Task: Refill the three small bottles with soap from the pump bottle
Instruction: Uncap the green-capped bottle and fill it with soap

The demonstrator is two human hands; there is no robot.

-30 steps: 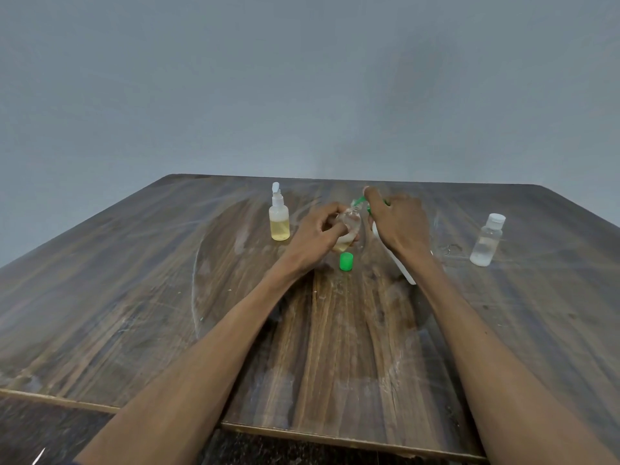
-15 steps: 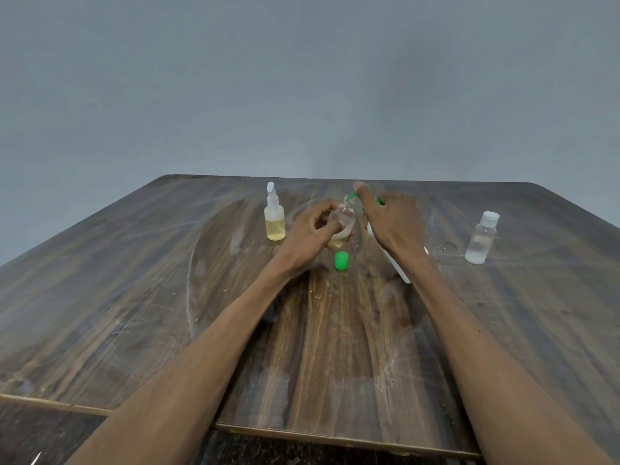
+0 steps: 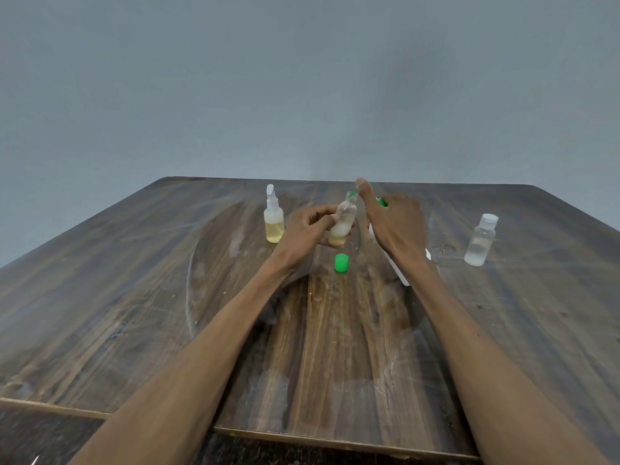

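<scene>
Two hands meet over a small bottle at the middle of the wooden table (image 3: 134, 297).

Left hand (image 3: 307, 231) grips a clear small bottle (image 3: 343, 220), slightly tilted, with a little yellowish soap at its bottom. Right hand (image 3: 394, 223) curls round the white pump bottle (image 3: 397, 270), its green nozzle (image 3: 352, 195) at the small bottle's mouth. Just below lies a green cap (image 3: 341, 263). At centre left stands a bottle with yellow soap (image 3: 274, 220); at right, a white-capped clear bottle (image 3: 480, 240).
</scene>
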